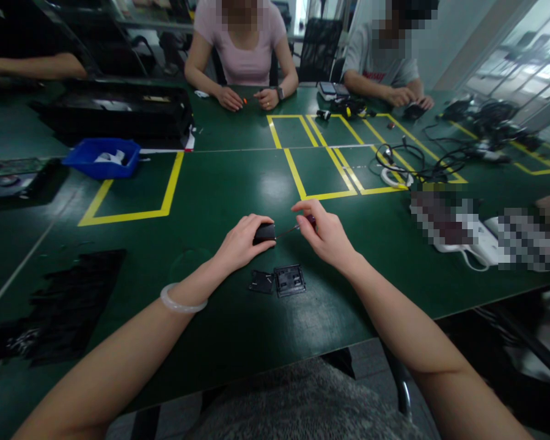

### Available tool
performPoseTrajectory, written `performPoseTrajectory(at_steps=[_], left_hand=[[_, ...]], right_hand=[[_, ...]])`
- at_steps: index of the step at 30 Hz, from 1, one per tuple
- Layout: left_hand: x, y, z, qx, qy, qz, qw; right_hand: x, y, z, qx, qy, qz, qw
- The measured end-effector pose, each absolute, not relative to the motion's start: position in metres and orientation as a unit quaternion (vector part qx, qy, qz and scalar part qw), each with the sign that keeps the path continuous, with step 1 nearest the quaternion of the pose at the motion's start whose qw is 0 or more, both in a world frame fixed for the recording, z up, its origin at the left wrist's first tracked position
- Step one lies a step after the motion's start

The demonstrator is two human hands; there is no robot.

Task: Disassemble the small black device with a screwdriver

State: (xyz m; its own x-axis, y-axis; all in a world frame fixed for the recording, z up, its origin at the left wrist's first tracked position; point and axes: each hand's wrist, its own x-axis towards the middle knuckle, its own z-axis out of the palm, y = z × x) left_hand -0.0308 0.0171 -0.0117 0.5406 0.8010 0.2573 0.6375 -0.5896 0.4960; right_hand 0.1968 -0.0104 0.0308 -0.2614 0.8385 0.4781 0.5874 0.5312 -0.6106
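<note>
My left hand (246, 240) is closed around a small black box-shaped part (264, 233) on the green table. In my right hand (321, 232) is a screwdriver (288, 232) with a thin metal shaft and a dark handle, held between thumb and fingers. The shaft points left, and its tip meets or nearly meets the right side of the black part. Closer to me lie two flat black pieces, a thin plate (261, 282) and a squarish frame (290, 280), side by side.
A blue tray (104, 157) and a long black housing (119, 113) stand at the back left. Black plastic parts (80, 299) lie at left. Cables (407, 159) and a white power strip (486, 241) are at right. Two people sit across the table.
</note>
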Motion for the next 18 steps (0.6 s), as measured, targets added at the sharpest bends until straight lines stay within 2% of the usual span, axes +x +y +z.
performPoseTrajectory(at_steps=[18], left_hand=[[-0.0304,0.0171,-0.0134,0.86,0.414,0.243,0.175]], right_hand=[[0.1954,-0.0103,0.0297,-0.461,-0.779,0.162,0.394]])
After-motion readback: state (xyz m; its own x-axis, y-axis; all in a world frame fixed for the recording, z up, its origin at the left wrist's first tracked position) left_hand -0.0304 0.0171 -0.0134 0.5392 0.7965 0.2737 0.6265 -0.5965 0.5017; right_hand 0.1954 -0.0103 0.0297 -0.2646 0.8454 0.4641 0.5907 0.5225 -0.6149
